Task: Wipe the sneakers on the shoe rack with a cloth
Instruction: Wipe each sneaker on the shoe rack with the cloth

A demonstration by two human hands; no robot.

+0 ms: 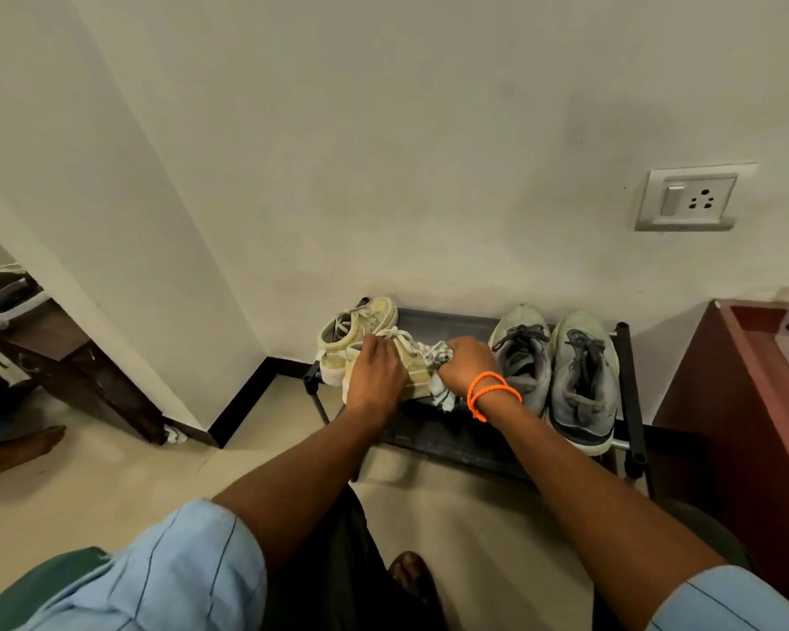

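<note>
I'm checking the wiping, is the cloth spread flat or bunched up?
Bunched up: the cloth is crumpled in the right hand, loose ends hanging below, against the pale sneaker.

Both bare forearms are reaching forward and down from rolled pale blue sleeves point(165, 580), converging slightly toward the middle. The left hand point(374, 373) is lying palm down with its back facing the camera, fingers bent forward and curling over the top of a cream sneaker point(411, 371), taking it in a firm grip. The right hand point(468, 362) is sitting just beside the left, knuckles up, fingers curling tight in a fist-like grip round a bunched cloth point(438, 357), whose loose end is hanging below the palm. The right wrist is bending slightly inward and wearing a doubled orange band point(488, 393). The two hands are staying close, not touching.
</note>
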